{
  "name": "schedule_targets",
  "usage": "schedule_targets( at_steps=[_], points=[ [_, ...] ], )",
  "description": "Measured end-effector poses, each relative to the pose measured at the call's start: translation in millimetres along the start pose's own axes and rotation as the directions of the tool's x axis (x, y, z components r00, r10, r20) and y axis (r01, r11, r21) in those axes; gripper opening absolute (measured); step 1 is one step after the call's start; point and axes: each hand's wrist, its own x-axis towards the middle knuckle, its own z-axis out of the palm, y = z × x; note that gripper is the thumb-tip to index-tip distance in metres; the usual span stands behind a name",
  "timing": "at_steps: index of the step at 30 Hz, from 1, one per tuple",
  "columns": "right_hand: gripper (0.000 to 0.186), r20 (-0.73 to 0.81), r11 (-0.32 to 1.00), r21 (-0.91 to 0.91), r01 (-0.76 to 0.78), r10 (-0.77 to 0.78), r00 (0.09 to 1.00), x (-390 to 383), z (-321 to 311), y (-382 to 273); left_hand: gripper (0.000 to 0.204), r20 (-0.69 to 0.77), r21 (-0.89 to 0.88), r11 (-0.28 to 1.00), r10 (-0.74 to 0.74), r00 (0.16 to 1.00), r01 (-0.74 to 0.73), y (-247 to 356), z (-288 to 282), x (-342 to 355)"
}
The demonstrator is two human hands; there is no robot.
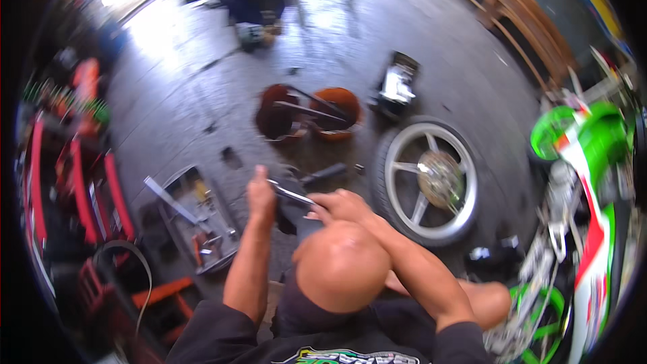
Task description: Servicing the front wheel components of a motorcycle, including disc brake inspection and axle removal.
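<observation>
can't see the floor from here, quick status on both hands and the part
Left hand shut on metal tool. Right hand steadies dark part over knee. Wheel flat on floor beside, apart.

floor (202, 81) (grey concrete) | wheel (426, 182) | two orange bowls (306, 113) | tool tray (195, 219)

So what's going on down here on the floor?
A person sits on a workshop floor, knee raised. The left hand grips a slim metal tool, and the right hand steadies a dark part. A wheel lies flat to the right, an open tool tray to the left.
</observation>
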Motion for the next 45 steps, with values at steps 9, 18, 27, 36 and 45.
schedule_targets(
  at_steps=[9,18,27,36,45],
  points=[
    [0.03,-0.315,0.965,0.261,-0.017,0.102,0.944,-25,2,0,0.057,-0.094,-0.444,0.896,-0.03,0.995,-0.015,49,67,-1],
    [0.035,-0.12,0.942,0.327,-0.072,0.117,0.986,-20,18,-24,0.048,-0.295,0.484,0.792,0.549,0.782,-0.373,24,-10,-43],
    [0.033,-0.051,0.888,0.406,-0.217,0.259,0.964,10,61,9,0.042,-0.682,0.604,0.794,0.474,0.557,0.063,-32,-127,-56],
    [0.022,0.131,0.976,0.217,0.03,-0.06,0.99,62,266,25,0.046,-0.669,0.699,0.702,0.574,0.473,0.136,-104,-225,-84],
    [0.043,0.517,0.988,-0.06,0.142,-0.091,0.851,178,227,-100,0.031,-0.637,0.639,0.713,0.701,0.321,-0.289,87,-274,-187]
  ],
)
